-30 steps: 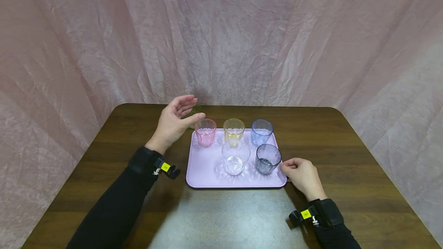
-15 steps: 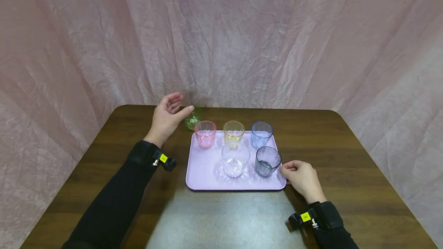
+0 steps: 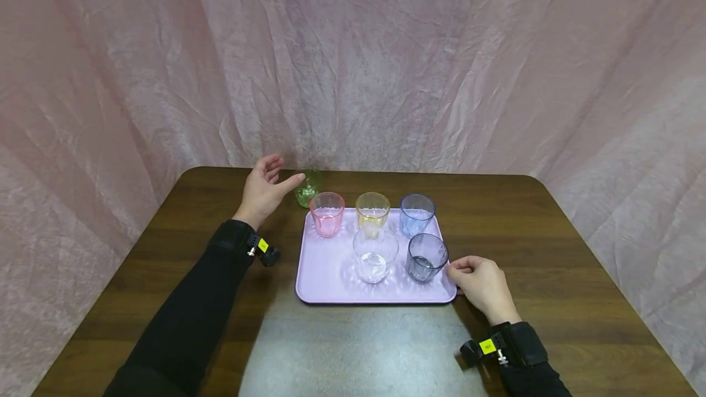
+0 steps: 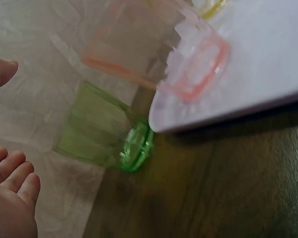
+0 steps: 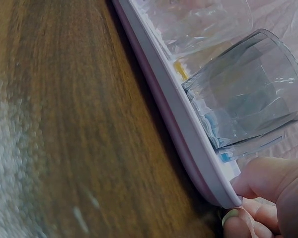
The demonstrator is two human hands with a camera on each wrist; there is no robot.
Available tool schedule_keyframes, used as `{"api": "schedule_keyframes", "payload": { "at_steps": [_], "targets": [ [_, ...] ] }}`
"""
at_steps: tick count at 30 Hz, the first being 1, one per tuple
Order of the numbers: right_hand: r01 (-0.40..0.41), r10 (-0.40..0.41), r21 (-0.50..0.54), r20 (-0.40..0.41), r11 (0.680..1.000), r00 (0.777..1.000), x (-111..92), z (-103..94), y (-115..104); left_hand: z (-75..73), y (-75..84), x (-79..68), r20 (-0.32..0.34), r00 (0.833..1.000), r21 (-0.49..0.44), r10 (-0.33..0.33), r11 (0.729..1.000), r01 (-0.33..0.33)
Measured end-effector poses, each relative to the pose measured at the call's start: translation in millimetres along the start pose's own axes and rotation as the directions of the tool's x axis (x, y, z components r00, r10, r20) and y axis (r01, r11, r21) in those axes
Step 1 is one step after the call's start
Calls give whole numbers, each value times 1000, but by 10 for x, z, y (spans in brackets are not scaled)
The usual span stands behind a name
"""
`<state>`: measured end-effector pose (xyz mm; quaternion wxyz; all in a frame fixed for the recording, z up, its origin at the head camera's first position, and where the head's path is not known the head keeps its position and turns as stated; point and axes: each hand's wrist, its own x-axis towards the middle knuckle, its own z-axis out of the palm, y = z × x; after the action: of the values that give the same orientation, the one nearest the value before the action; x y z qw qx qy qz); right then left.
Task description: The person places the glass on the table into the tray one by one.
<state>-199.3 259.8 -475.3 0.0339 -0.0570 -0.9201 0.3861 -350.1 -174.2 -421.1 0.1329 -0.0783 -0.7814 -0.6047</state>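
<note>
My left hand is just left of the green glass, thumb and fingers spread apart and holding nothing. In the left wrist view, that green glass stands on the table off the tray's corner, apart from the fingers. My right hand pinches the right edge of the lilac tray, thumb on top and fingers beneath. On the tray stand a pink glass, a yellow glass, a blue glass, a clear glass and a grey glass, all upright.
The tray lies on a dark wooden table with rounded far corners. Behind the table's far edge hangs a pink cloth. The grey glass is close to my right fingers.
My left hand has drawn back leftward from the green glass, which now shows more fully. My right hand stays on the tray's edge; the glasses have not moved.
</note>
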Motion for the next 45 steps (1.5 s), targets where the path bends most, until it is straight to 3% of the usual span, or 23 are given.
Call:
{"api": "schedule_keyframes", "payload": {
  "at_steps": [12,26,45],
  "targets": [
    [11,-11,-1,0,1000,1000,2,-5,10,41,-187,11,44,995,88,-89,992,85],
    [18,-18,-4,-1,1000,1000,4,11,16,226,-331,5,110,980,144,-165,978,149],
    [6,-6,9,-6,1000,1000,20,18,29,285,-373,28,118,976,133,-183,977,168]
  ]
}}
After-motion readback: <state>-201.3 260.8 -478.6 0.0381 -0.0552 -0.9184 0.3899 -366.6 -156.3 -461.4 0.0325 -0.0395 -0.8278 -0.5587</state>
